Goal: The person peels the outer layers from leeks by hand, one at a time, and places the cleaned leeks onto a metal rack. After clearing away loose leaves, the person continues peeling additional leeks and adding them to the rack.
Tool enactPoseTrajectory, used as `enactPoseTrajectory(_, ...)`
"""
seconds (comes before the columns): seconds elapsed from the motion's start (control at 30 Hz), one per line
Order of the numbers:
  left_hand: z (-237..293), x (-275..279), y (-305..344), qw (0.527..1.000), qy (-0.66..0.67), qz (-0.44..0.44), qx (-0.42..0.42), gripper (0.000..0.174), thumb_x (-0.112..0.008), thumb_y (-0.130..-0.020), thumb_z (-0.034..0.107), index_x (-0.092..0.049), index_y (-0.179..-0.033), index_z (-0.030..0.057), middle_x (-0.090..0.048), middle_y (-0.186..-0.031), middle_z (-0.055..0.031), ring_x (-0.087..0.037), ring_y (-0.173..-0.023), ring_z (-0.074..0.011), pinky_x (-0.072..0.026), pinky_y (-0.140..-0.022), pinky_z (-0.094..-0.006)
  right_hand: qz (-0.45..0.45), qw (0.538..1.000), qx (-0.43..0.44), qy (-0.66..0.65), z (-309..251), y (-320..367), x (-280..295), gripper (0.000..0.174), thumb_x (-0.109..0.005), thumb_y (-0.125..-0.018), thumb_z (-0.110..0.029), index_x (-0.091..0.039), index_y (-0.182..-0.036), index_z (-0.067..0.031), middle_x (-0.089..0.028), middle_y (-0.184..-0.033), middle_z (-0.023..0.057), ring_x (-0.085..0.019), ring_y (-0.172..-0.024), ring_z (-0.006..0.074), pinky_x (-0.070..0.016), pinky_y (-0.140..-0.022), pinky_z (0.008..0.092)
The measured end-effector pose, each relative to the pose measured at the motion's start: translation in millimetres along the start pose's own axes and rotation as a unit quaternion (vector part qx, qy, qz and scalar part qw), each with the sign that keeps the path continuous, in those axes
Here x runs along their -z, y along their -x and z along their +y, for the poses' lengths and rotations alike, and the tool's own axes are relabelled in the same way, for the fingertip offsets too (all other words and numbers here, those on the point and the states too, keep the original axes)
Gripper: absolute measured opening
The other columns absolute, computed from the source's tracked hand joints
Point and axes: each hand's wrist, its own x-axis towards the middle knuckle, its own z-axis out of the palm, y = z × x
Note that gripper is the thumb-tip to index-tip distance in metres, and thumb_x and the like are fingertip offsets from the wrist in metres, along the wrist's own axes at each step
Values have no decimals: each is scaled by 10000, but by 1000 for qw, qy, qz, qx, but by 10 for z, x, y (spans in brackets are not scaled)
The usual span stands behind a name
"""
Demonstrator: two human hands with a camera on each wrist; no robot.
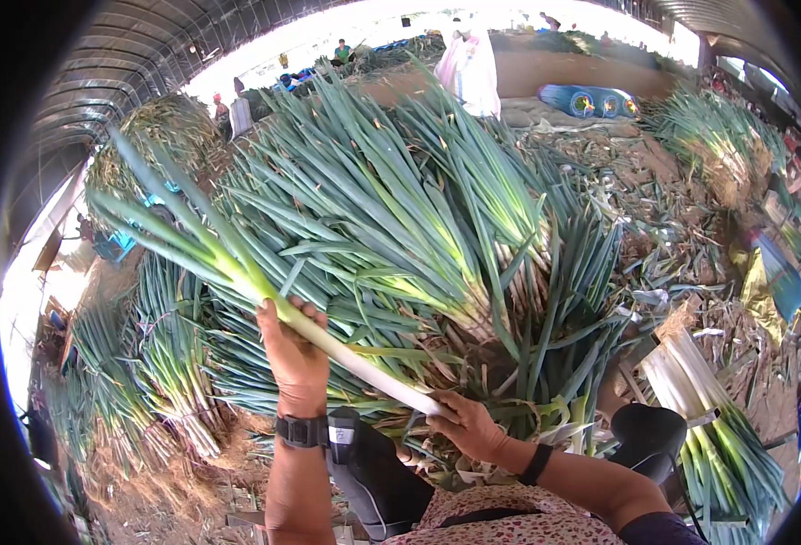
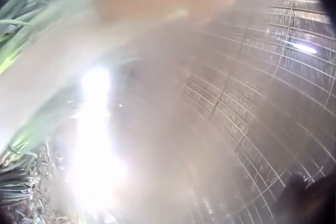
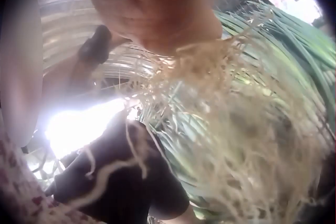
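Across my lap, in the head view, slants one long green onion (image 1: 364, 363) with its leaves up to the left. My left hand (image 1: 296, 359) grips its pale shaft just below where the leaves fork. At the lower end my right hand (image 1: 473, 429) holds the white base. Stringy roots (image 3: 210, 71) hang below that hand in the right wrist view. The left wrist view is blurred, with the shaft (image 2: 58, 61) crossing at the left. Right behind the hands lies a large heap of green onions (image 1: 373, 209).
To my right lies a tied bundle of green onions (image 1: 705, 400), white ends up. More bunches (image 1: 178, 354) with roots lie at the left. A white sack (image 1: 473, 73) stands behind the heap, and blue rolls (image 1: 587, 100) lie farther right. Leaf scraps (image 1: 682, 236) litter the ground.
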Motion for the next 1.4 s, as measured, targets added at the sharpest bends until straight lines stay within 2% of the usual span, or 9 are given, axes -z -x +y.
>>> enactPoseTrajectory(0.1,-314,294,129,978,-15,-178,108,437,-550,-906,411,-461,-1239,142,-443,-700,2,-424,-565,-122,-375,-521,-272,-8,999,2,-52,42,72,23,425,-660,-848,-135,-506,-1227,-17,-630,-989,100,-606,-874,128,-495,-743,272)
enactPoseTrajectory(0.17,-414,306,186,980,-48,-170,94,410,-568,-895,418,-483,-1207,165,-416,-669,26,-399,-529,-91,-356,-498,-251,-3,999,-14,-38,-23,98,78,415,-710,-808,-165,-544,-1160,-19,-629,-985,104,-617,-851,146,-498,-736,276)
enactPoseTrajectory(0.27,-471,302,172,984,-48,-142,97,374,-598,-890,373,-488,-1183,167,-417,-649,34,-390,-502,-91,-351,-477,-261,52,996,60,31,-44,123,92,348,-752,-764,-178,-575,-1017,-18,-625,-928,106,-627,-809,178,-510,-701,288)
enactPoseTrajectory(0.47,-524,185,206,992,-87,-71,62,362,-617,-890,326,-481,-1177,153,-424,-655,29,-399,-500,-92,-365,-472,-266,56,995,30,81,-130,105,182,298,-745,-722,-191,-548,-868,-22,-579,-810,101,-591,-753,283,-489,-687,363)
enactPoseTrajectory(0.77,-491,-48,407,995,-77,-40,51,403,-622,-883,340,-455,-1221,198,-426,-729,19,-414,-582,-97,-367,-527,-264,105,977,129,134,-189,-43,174,276,-720,-725,-193,-558,-874,-27,-586,-822,118,-594,-772,311,-484,-677,393)
enactPoseTrajectory(1.0,-581,-17,382,995,-91,-37,24,393,-624,-880,336,-466,-1212,197,-432,-754,19,-419,-610,-105,-367,-557,-268,38,974,160,153,-161,-93,187,207,-704,-724,-125,-555,-836,-35,-595,-810,95,-600,-757,278,-491,-668,371)
enactPoseTrajectory(1.17,-617,64,280,992,-127,-5,-7,308,-660,-861,303,-493,-1088,178,-442,-738,23,-444,-609,-111,-387,-544,-276,31,967,219,128,-256,20,285,170,-676,-739,-133,-565,-843,-55,-617,-826,86,-610,-775,281,-492,-688,376)
enactPoseTrajectory(1.27,-630,134,184,991,-133,20,-4,257,-683,-847,270,-479,-974,176,-449,-734,28,-454,-607,-117,-390,-546,-281,64,970,217,90,-233,95,230,195,-680,-741,-135,-554,-869,-57,-622,-852,85,-610,-777,281,-492,-692,377)
enactPoseTrajectory(1.4,-675,162,246,998,-53,16,38,209,-596,-893,295,-447,-970,170,-443,-754,9,-438,-623,-120,-375,-546,-274,89,986,104,99,-278,34,146,238,-706,-727,-109,-559,-905,-53,-594,-835,98,-604,-749,282,-493,-672,366)
